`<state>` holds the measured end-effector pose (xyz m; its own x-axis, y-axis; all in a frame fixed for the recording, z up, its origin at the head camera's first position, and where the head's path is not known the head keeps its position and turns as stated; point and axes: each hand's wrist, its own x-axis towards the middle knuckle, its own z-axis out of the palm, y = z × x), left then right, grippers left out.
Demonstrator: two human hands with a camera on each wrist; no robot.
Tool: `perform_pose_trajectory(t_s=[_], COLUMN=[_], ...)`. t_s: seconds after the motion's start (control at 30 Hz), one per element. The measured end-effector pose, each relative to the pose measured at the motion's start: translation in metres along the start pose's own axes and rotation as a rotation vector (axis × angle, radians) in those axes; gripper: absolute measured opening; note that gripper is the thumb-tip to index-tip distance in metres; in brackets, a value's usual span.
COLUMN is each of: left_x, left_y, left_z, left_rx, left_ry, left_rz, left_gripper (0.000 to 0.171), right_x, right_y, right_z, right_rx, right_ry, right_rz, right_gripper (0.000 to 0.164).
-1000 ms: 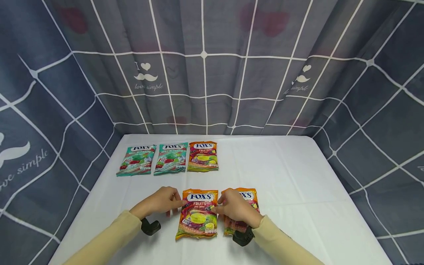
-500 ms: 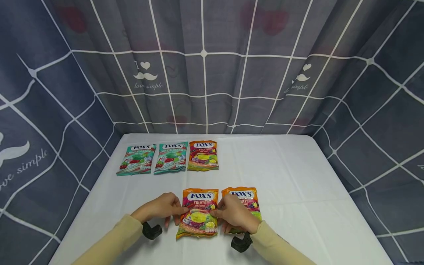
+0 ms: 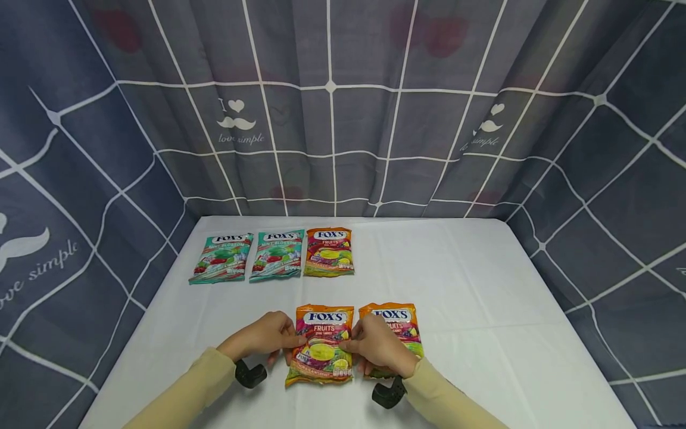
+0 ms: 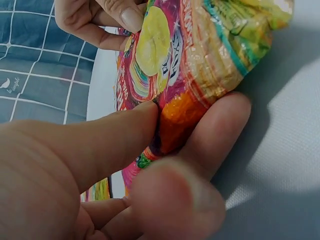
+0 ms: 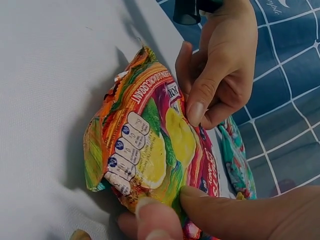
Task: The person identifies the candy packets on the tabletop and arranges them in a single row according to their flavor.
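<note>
An orange and purple Fox's Fruits candy bag (image 3: 320,351) lies near the front of the white table, label facing up. My left hand (image 3: 265,335) pinches its left edge. In the left wrist view the thumb (image 4: 127,132) presses on the front while fingers reach under the side. The right edge is pinched by my right hand (image 3: 377,345), its thumb (image 5: 215,202) on top in the right wrist view. Beneath that right hand lies a second Fox's Fruits bag (image 3: 404,325), partly covered by it.
At the back left, two green Mint Blossom bags (image 3: 222,259) (image 3: 277,256) and another orange Fruits bag (image 3: 329,253) lie in a row. The white tablecloth (image 3: 455,286) extends right. Dark checked curtains (image 3: 354,119) surround the table at the back and sides.
Both hands have slid slightly toward the near side along the bag's edges. More of the second Fruits bag's top shows beside the right hand. The held bag has hardly moved.
</note>
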<state>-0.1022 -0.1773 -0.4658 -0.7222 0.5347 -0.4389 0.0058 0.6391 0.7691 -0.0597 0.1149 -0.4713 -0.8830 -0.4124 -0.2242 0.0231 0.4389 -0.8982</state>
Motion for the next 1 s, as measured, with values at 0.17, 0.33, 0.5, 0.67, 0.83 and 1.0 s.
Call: perform_pose_trajectory(t_s=[0.17,0.33,0.5,0.67,0.83,1.0], left_x=[0.002,0.003,0.002,0.002,0.001,0.000], left_y=[-0.001,-0.001,0.001,0.003,0.006,0.010], left_z=[0.000,0.001,0.002,0.002,0.002,0.001], left_rx=[0.022,0.034,0.037,0.046,0.047,0.062], left_ry=[0.009,0.027,0.050,0.061,0.062,0.065], left_rz=[0.006,-0.005,-0.001,0.001,0.009,0.015], left_gripper=[0.033,0.033,0.033,0.033,0.034,0.033], right_x=[0.001,0.001,0.000,-0.001,-0.001,-0.003], right_y=[0.002,0.003,0.003,0.003,0.003,0.000], right_z=[0.001,0.001,0.002,0.002,0.001,-0.001], right_rx=[0.001,0.002,-0.017,-0.024,-0.023,-0.017], right_ry=[0.008,0.014,0.032,0.043,0.047,0.043], right_rz=[-0.006,-0.013,-0.004,-0.002,-0.008,-0.019], right_gripper=[0.025,0.024,0.025,0.026,0.025,0.024])
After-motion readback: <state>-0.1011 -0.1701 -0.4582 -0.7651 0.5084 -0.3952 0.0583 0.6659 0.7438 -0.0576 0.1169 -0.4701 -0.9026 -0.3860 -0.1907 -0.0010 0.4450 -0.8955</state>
